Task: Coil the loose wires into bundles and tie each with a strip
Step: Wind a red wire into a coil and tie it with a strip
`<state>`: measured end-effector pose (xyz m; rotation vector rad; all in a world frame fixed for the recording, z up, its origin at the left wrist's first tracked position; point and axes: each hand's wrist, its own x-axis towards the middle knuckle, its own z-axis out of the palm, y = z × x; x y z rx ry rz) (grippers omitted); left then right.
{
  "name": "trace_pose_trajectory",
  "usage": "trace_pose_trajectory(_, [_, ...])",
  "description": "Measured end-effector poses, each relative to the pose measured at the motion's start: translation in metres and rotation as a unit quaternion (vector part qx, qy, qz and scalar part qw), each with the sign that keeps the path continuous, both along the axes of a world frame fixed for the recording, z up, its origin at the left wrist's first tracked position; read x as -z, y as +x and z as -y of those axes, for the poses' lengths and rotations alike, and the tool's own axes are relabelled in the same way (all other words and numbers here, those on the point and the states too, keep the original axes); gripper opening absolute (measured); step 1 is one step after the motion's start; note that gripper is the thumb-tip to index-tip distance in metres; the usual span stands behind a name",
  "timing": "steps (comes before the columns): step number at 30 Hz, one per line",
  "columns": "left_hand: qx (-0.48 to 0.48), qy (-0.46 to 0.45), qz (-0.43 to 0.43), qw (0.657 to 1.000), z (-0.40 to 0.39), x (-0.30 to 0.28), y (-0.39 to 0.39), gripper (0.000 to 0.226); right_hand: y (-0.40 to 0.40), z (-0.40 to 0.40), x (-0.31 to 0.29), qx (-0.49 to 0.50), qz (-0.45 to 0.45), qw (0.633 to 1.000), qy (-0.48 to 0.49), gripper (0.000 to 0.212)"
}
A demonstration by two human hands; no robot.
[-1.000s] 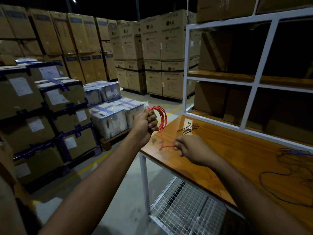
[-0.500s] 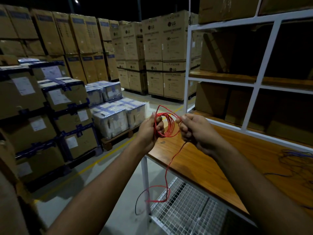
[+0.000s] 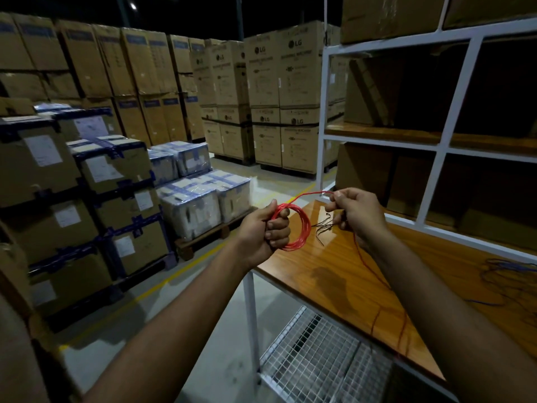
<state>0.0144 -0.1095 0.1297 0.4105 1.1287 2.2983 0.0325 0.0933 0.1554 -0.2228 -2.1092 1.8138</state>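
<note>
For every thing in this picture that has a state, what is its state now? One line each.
Left hand: grips the red coil.
Red coil: several loops wound, no strip on it.
Right hand: pinches the red wire's loose strand, held taut from the coil.
Black strips: lying loose on the table.
Blue wire: uncoiled, tangled on the table.

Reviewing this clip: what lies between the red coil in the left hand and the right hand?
In the head view, a taut run of red wire spans from the red coil to the right hand; below it, thin dark strips lie on the wooden tabletop.
</note>
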Motion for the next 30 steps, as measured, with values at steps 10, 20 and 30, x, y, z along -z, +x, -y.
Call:
trace_pose_trajectory(10, [0.021,0.040,0.045,0.998,0.006,-0.003,-0.007,0.041,0.001,-0.007,0.034,-0.056,0.088,0.981,0.163,0.039])
trace_pose_trajectory(20, [-0.133,0.053,0.032,0.989,0.005,-0.010,-0.023,0.044,0.042,0.044,0.055,-0.194,0.162,0.911,0.325,0.015])
trace_pose_trajectory(30, [-0.201,-0.087,-0.015,0.976,-0.009,0.004,-0.020,0.043,0.063,0.056,0.000,-0.200,-0.110,0.810,0.540,0.040])
